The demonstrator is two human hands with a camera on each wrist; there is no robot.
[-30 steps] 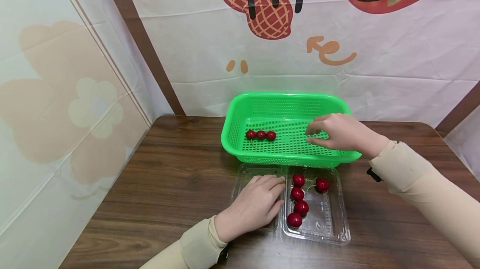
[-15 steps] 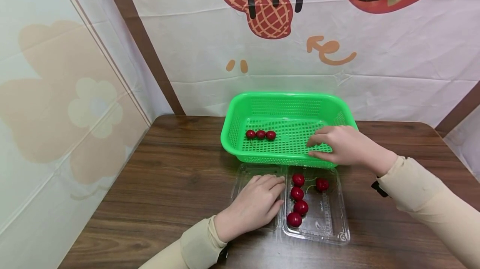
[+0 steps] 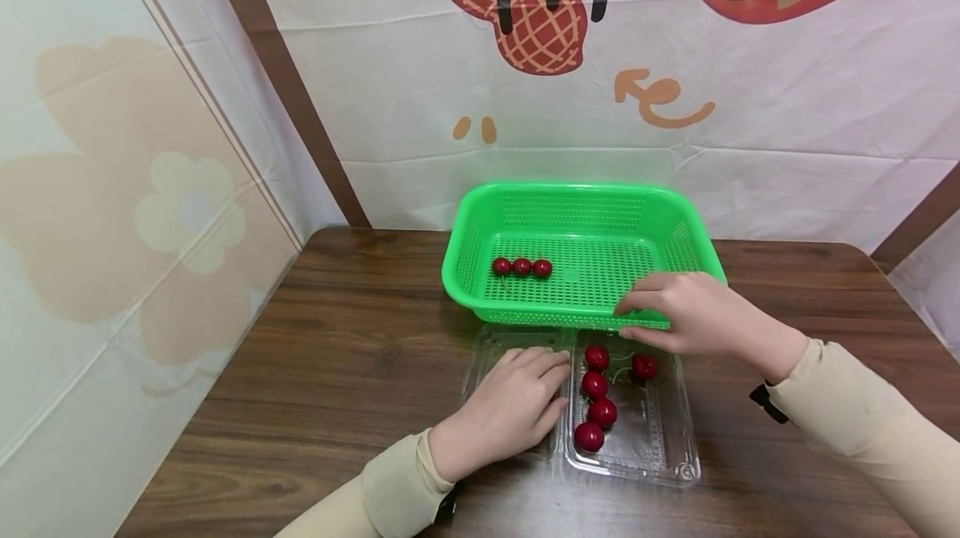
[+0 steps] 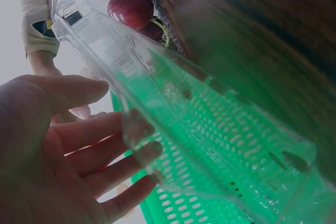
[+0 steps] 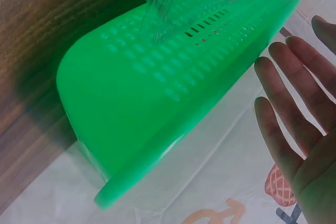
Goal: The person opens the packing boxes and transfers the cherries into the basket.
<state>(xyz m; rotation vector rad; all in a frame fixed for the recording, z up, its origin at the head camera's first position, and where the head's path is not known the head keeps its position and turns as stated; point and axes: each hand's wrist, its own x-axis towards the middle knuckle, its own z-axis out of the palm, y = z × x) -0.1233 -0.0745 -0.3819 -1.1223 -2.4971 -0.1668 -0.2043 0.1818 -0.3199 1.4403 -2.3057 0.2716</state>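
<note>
My left hand [image 3: 510,404] rests on the lid half of a clear plastic clamshell box, its fingers touching the plastic rim [image 4: 115,90] in the left wrist view. In the box's right half [image 3: 667,446] lie several red cherries [image 3: 595,385], most in a line along the left side. One cherry [image 3: 644,367] sits apart near the back right. My right hand [image 3: 693,317] hovers over the near rim of a green basket [image 3: 480,213], thumb and fingers apart with nothing between them. Inside the basket three cherries [image 3: 522,267] stand in a row at left.
A brown wooden table [image 3: 337,338] carries everything. Behind it hangs a printed white cloth [image 3: 397,87], close to the basket's far side. Another pale cloth [image 3: 90,271] borders the table on the left.
My right hand has come from above the basket's inside back toward its near rim and the clear box. The left hand and the cherries have stayed in place.
</note>
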